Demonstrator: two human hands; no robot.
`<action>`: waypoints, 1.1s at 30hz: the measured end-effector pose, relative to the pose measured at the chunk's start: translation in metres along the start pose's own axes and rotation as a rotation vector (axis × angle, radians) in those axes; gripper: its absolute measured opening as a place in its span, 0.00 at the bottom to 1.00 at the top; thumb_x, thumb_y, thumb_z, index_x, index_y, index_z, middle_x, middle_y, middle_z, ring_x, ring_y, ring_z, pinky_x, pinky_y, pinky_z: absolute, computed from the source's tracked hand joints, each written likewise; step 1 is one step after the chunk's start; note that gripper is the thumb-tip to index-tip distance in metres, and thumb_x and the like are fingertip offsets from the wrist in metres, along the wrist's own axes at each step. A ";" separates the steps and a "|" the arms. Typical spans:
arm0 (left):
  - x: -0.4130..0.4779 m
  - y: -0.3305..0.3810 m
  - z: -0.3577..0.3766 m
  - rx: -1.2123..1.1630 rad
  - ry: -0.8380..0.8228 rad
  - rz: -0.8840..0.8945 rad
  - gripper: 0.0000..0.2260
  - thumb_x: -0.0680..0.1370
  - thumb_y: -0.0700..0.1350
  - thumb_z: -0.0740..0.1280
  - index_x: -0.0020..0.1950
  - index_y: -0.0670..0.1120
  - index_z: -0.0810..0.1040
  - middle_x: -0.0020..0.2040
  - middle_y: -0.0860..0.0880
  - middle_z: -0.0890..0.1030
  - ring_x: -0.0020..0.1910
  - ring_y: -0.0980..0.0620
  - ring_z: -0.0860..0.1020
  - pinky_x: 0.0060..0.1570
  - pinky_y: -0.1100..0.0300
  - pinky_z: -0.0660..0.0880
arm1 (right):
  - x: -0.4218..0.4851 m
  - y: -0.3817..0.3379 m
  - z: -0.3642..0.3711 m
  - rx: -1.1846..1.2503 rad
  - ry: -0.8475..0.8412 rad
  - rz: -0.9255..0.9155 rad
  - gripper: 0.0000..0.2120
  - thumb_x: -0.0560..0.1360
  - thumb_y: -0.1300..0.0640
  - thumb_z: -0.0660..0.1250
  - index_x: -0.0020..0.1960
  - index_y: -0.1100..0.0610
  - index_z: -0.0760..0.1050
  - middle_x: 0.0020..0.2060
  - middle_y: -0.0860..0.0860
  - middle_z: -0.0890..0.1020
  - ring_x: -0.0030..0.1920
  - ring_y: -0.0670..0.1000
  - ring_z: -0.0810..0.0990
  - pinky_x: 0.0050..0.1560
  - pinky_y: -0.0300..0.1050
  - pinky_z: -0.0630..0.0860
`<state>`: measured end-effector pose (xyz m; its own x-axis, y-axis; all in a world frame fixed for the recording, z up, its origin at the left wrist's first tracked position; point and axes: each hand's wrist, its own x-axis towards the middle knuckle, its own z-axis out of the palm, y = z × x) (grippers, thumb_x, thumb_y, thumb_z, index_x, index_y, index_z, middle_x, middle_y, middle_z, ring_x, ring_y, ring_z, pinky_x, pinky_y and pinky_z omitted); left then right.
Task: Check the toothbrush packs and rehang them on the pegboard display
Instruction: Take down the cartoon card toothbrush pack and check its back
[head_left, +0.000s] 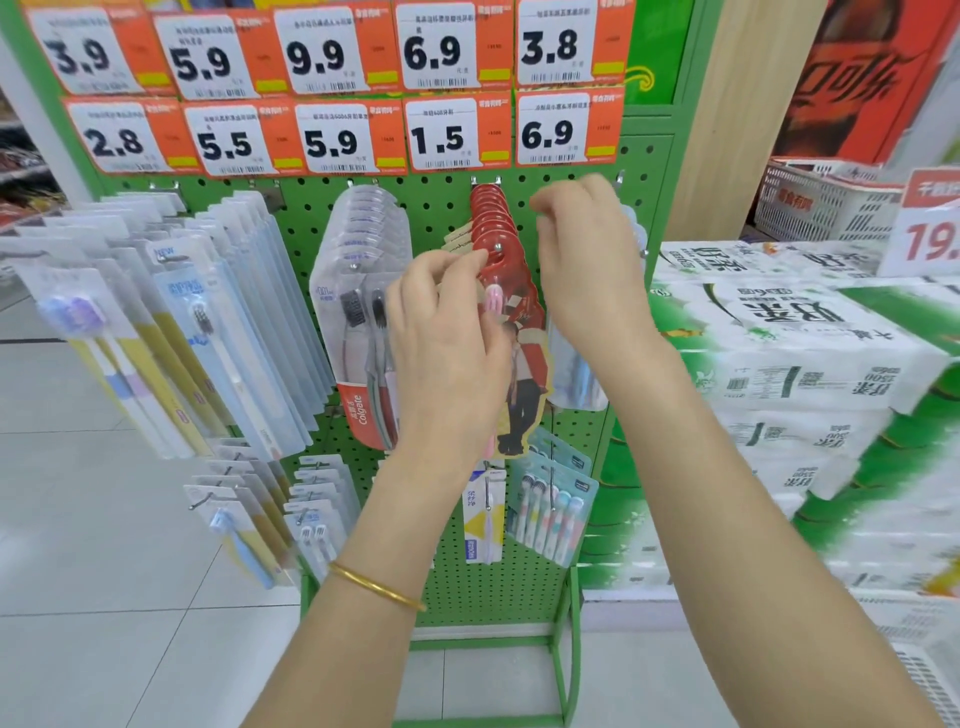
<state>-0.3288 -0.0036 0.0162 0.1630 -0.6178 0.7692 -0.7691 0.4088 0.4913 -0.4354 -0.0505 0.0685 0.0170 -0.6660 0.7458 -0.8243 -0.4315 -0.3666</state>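
A green pegboard (447, 208) holds rows of hanging toothbrush packs. A stack of red packs (493, 218) with a pink brush hangs on a peg at the centre. My left hand (447, 332) pinches the top edge of the front red pack (524, 364), which covers part of the stack. My right hand (587, 260) is raised beside that peg, its fingers curled in front of clear packs (576, 374) hanging to the right; whether it grips one is hidden. Clear Colgate packs (358, 312) hang to the left.
Price tags (332, 88) line the board's top. Angled rows of clear packs (208, 322) hang at the left, smaller packs (550, 504) lower down. Stacked tissue bales (789, 374) stand at the right, with white baskets (821, 202) behind. Tiled floor (104, 571) lies at the left.
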 end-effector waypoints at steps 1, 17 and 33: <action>0.001 0.000 0.000 0.002 0.008 -0.002 0.19 0.74 0.38 0.62 0.66 0.43 0.73 0.60 0.44 0.72 0.60 0.45 0.67 0.61 0.56 0.65 | 0.014 0.000 0.004 -0.041 -0.046 0.000 0.13 0.78 0.68 0.55 0.58 0.63 0.75 0.55 0.58 0.74 0.54 0.57 0.73 0.53 0.48 0.68; 0.006 0.000 -0.001 -0.001 0.001 0.005 0.17 0.76 0.37 0.62 0.64 0.45 0.74 0.57 0.44 0.71 0.57 0.48 0.65 0.58 0.58 0.64 | 0.094 0.013 0.045 -0.078 -0.335 0.085 0.08 0.77 0.61 0.65 0.52 0.63 0.80 0.52 0.57 0.82 0.53 0.56 0.79 0.55 0.47 0.75; 0.003 0.000 0.001 -0.013 0.010 0.022 0.16 0.76 0.38 0.62 0.64 0.45 0.75 0.57 0.44 0.72 0.57 0.46 0.67 0.57 0.51 0.69 | 0.088 0.010 0.032 -0.158 -0.297 0.128 0.10 0.75 0.71 0.59 0.38 0.61 0.70 0.29 0.54 0.70 0.37 0.55 0.72 0.41 0.45 0.75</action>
<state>-0.3287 -0.0059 0.0185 0.1527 -0.6019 0.7838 -0.7644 0.4308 0.4797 -0.4238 -0.1326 0.1132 0.0523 -0.8664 0.4967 -0.9074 -0.2489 -0.3386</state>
